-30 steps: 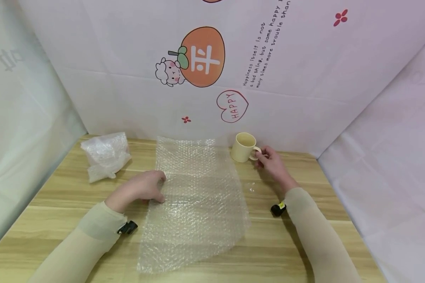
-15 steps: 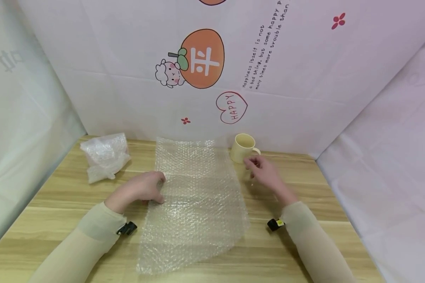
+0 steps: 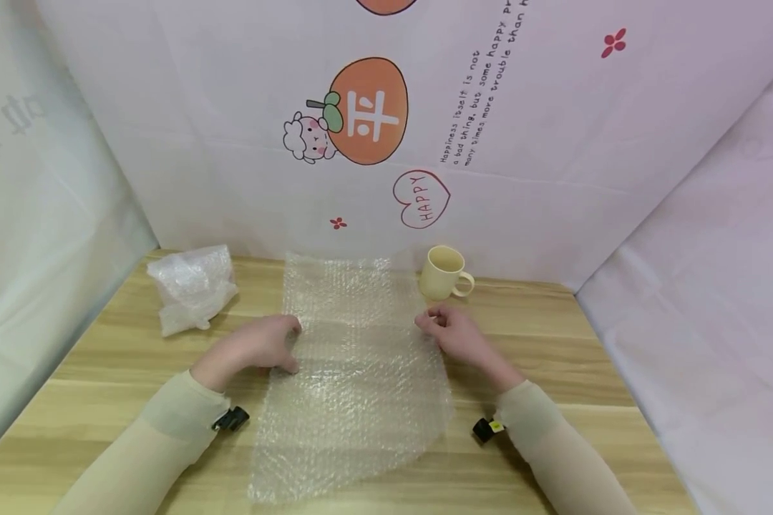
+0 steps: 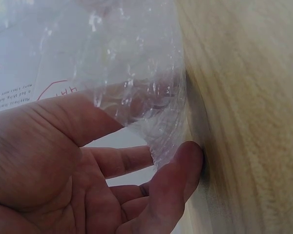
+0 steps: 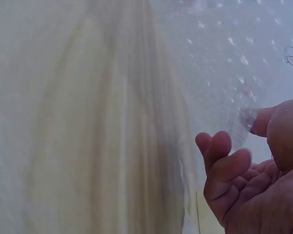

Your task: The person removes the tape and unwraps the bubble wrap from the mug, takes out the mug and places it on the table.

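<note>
A sheet of bubble wrap [image 3: 361,386] lies flat across the middle of the wooden table. At its left edge my left hand [image 3: 272,342] holds the wrap; in the left wrist view the clear edge [image 4: 141,107] runs between the thumb side and the curled fingers [image 4: 168,190]. My right hand [image 3: 456,335] is at the sheet's right edge. Its fingers [image 5: 227,173] are loosely bent, apart from the thumb, whose tip meets clear plastic; whether it grips is hard to see. Behind that hand stands an upright cream mug [image 3: 439,275], handle to the right.
At the back left of the table [image 3: 103,415] sits a bundle [image 3: 193,286] wrapped in bubble wrap, its contents hidden. A printed white cloth [image 3: 522,207] rises right behind the table's back edge, and pale cloth also hangs at both sides.
My right hand has left the mug's handle and come left and nearer to the bubble wrap's right edge. The mug stays in place, and my left hand has hardly moved.
</note>
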`<state>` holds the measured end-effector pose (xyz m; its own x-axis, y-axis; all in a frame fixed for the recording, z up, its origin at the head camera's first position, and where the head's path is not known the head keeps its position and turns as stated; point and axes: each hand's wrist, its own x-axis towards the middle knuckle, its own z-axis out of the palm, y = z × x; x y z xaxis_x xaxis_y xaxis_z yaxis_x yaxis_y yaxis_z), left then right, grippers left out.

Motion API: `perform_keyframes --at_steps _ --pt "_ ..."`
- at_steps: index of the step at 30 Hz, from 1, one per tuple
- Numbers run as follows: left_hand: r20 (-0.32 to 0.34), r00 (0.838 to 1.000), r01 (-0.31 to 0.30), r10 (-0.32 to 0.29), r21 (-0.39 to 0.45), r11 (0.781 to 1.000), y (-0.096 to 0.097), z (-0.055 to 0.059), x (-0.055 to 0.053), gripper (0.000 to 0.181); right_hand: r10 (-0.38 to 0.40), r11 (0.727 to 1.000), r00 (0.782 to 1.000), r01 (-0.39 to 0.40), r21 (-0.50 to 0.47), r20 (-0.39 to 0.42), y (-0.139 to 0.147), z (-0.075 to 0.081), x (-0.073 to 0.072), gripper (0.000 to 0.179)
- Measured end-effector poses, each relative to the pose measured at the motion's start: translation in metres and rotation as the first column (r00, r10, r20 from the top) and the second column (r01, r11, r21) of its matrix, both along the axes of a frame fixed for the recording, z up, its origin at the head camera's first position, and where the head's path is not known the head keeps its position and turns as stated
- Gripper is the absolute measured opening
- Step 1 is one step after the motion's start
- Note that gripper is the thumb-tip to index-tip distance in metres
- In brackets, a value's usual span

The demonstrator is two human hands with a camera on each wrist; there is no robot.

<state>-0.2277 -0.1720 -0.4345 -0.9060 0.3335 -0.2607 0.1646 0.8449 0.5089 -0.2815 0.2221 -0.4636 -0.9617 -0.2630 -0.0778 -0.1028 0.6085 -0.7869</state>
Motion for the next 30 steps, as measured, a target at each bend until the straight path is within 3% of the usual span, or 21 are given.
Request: perform_keyframes --at_steps 6,15,23,30 --pt "-0.011 1.000 0.008 -0.008 0.004 1.000 0.000 -0.004 0.000 0.079 0.006 1.000 0.999 -0.006 0.002 -0.036 -0.006 -0.005 0.006 0.034" --pt "0.010 1.000 0.001 -0.001 0.028 1.000 -0.003 0.000 -0.001 0.080 0.014 1.000 0.996 -0.016 -0.016 -0.086 -0.012 -0.008 0.008 0.028" --pt "-0.049 0.997 0.054 -0.055 -0.019 0.998 -0.003 -0.002 -0.004 0.076 0.001 0.998 0.990 -0.009 -0.058 -0.138 -0.005 0.002 0.008 0.025" --pt "-0.048 0.997 0.056 -0.056 0.001 0.998 -0.004 -0.002 -0.004 0.074 -0.013 0.996 0.993 0.002 -0.085 -0.120 0.002 0.012 0.006 0.027"
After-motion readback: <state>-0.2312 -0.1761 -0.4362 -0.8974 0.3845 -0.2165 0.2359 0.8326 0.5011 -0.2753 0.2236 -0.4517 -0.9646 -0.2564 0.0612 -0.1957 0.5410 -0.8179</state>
